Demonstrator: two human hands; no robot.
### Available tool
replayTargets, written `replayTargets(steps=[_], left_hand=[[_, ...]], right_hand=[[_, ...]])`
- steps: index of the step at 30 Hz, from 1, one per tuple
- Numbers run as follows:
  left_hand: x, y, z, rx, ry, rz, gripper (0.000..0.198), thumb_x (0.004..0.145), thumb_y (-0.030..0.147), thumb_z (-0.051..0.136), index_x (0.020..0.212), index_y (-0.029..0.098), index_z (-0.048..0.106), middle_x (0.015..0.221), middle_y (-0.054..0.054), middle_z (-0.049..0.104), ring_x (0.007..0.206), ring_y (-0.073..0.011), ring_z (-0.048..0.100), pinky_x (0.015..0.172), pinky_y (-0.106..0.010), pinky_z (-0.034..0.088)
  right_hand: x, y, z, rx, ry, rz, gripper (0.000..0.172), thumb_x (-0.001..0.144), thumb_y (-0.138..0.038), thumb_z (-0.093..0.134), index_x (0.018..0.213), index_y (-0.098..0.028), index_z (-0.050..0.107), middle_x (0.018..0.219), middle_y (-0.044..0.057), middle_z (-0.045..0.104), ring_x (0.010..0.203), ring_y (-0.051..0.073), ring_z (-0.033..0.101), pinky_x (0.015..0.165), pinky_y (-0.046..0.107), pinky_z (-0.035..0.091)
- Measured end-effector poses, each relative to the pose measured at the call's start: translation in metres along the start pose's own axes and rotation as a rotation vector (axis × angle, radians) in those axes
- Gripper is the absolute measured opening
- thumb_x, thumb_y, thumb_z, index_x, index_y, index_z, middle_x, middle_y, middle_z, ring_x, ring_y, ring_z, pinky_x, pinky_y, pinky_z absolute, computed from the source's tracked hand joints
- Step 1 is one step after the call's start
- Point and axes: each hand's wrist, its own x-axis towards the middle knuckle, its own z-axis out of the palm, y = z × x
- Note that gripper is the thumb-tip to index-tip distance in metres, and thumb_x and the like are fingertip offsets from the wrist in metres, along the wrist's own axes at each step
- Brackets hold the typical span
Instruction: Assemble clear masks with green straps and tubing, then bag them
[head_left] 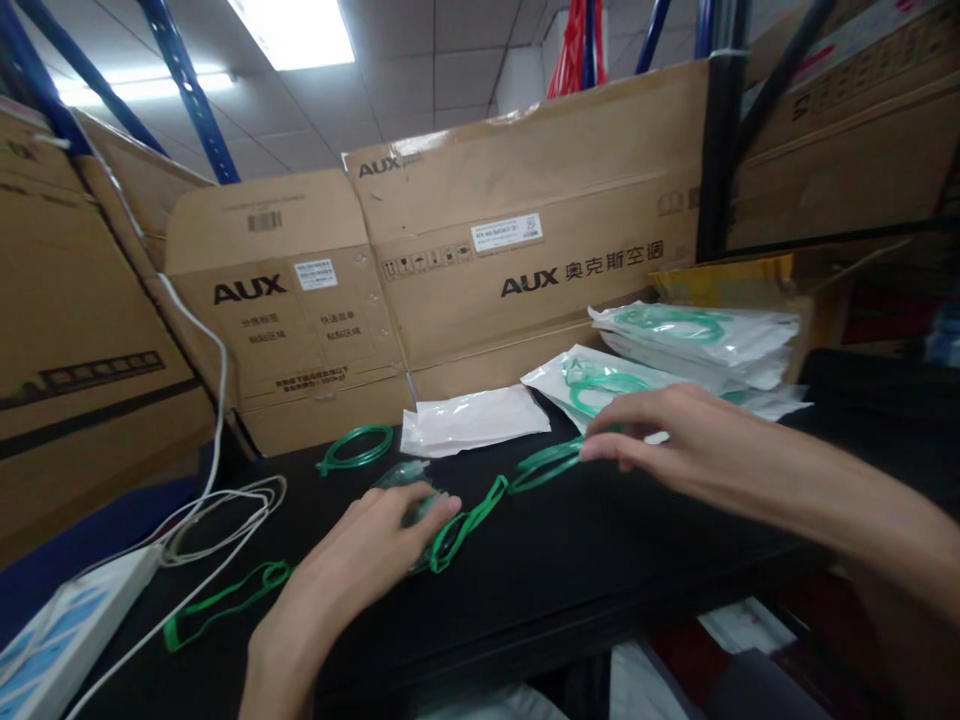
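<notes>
My left hand (375, 530) is curled over a translucent greenish oxygen mask (405, 473), which its fingers mostly cover. A green elastic strap (469, 525) runs out from beside my left thumb across the black table. My right hand (645, 425) pinches a coil of green tubing (546, 465) between thumb and fingertips, just above the tabletop. Behind my left hand lies another green tubing coil (356, 447). A second green strap (225, 600) rests to the left of my left forearm.
A white packet (476, 420) lies along the back. Clear-fronted packs with green tubing (600, 385) are stacked at back right (697, 340). AUX cardboard (465, 280) walls the rear. A white power strip (82, 620) and a looped cable (223, 400) occupy the left.
</notes>
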Motion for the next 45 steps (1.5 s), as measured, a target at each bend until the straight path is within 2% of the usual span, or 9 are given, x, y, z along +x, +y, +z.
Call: replayTargets(steps=[6, 12, 19, 23, 25, 28, 33, 38, 45], left_hand=[[0.009, 0.016, 0.011, -0.023, -0.054, 0.028, 0.058, 0.096, 0.067, 0.044, 0.113, 0.024, 0.077, 0.119, -0.012, 0.076, 0.117, -0.0360, 0.067, 0.103, -0.048, 0.045], [0.016, 0.027, 0.013, -0.095, 0.270, 0.154, 0.050, 0.099, 0.052, 0.051, 0.129, 0.017, 0.069, 0.134, -0.012, 0.067, 0.128, -0.0292, 0.058, 0.113, -0.041, 0.038], [0.012, 0.037, 0.012, -0.207, 0.405, 0.159, 0.069, 0.093, 0.057, 0.061, 0.150, 0.021, 0.048, 0.126, -0.008, 0.067, 0.072, -0.0170, 0.061, 0.077, -0.033, 0.051], [0.008, 0.041, 0.008, -0.280, 0.296, 0.201, 0.036, 0.095, 0.052, 0.058, 0.105, 0.021, 0.074, 0.073, 0.002, 0.064, 0.058, -0.0140, 0.051, 0.059, -0.026, 0.040], [0.006, 0.043, 0.005, -0.341, 0.258, 0.201, 0.039, 0.096, 0.051, 0.057, 0.078, 0.020, 0.070, 0.060, 0.003, 0.055, 0.056, -0.0136, 0.049, 0.055, -0.024, 0.037], [0.005, 0.043, 0.001, -0.506, 0.227, 0.139, 0.040, 0.093, 0.055, 0.059, 0.077, 0.019, 0.068, 0.058, 0.004, 0.055, 0.051, -0.0124, 0.050, 0.051, -0.023, 0.038], [0.008, 0.035, -0.001, -0.683, 0.316, 0.073, 0.042, 0.090, 0.059, 0.062, 0.091, 0.019, 0.072, 0.057, 0.005, 0.057, 0.048, -0.0110, 0.051, 0.048, -0.020, 0.038], [0.009, 0.033, 0.000, -0.748, 0.393, 0.078, 0.040, 0.090, 0.058, 0.065, 0.100, 0.019, 0.072, 0.057, 0.006, 0.053, 0.049, -0.0097, 0.049, 0.048, -0.019, 0.037], [0.005, 0.042, -0.001, -0.808, 0.404, 0.078, 0.038, 0.093, 0.056, 0.062, 0.101, 0.020, 0.068, 0.069, 0.004, 0.059, 0.050, -0.0077, 0.047, 0.043, -0.016, 0.037]], right_hand=[[0.018, -0.006, 0.000, 0.053, 0.204, -0.125, 0.042, 0.101, -0.048, 0.051, 0.084, -0.020, 0.077, 0.088, 0.007, 0.079, 0.082, 0.024, 0.068, 0.077, 0.035, 0.046], [0.020, -0.009, 0.005, 0.139, 0.255, -0.351, 0.021, 0.093, -0.026, 0.058, 0.096, -0.022, 0.078, 0.103, 0.007, 0.080, 0.096, 0.025, 0.073, 0.089, 0.038, 0.053], [0.013, -0.027, 0.006, 0.361, 0.170, -0.394, 0.027, 0.088, -0.015, 0.058, 0.101, -0.026, 0.080, 0.110, 0.002, 0.080, 0.104, 0.023, 0.075, 0.097, 0.036, 0.055], [0.013, -0.035, 0.008, 0.470, 0.166, -0.402, 0.033, 0.087, -0.012, 0.056, 0.101, -0.028, 0.081, 0.112, 0.001, 0.080, 0.106, 0.023, 0.074, 0.098, 0.038, 0.057], [0.015, -0.036, 0.010, 0.478, 0.224, -0.380, 0.034, 0.091, -0.013, 0.054, 0.105, -0.028, 0.081, 0.123, 0.001, 0.077, 0.117, 0.023, 0.070, 0.106, 0.040, 0.053], [0.020, -0.034, 0.015, 0.487, 0.297, -0.324, 0.035, 0.096, -0.017, 0.053, 0.119, -0.028, 0.077, 0.140, 0.001, 0.066, 0.134, 0.025, 0.059, 0.115, 0.045, 0.045], [0.027, -0.028, 0.028, 0.634, 0.180, -0.108, 0.041, 0.098, -0.028, 0.057, 0.137, -0.020, 0.066, 0.106, 0.007, 0.081, 0.099, 0.023, 0.076, 0.095, 0.041, 0.059], [0.029, -0.032, 0.037, 0.776, 0.029, -0.045, 0.050, 0.096, -0.039, 0.061, 0.138, -0.012, 0.063, 0.074, 0.004, 0.076, 0.068, 0.018, 0.072, 0.069, 0.031, 0.060], [0.033, -0.041, 0.052, 0.929, 0.110, -0.030, 0.031, 0.099, -0.035, 0.056, 0.124, -0.018, 0.058, 0.074, -0.004, 0.058, 0.052, 0.011, 0.060, 0.051, 0.024, 0.051]])
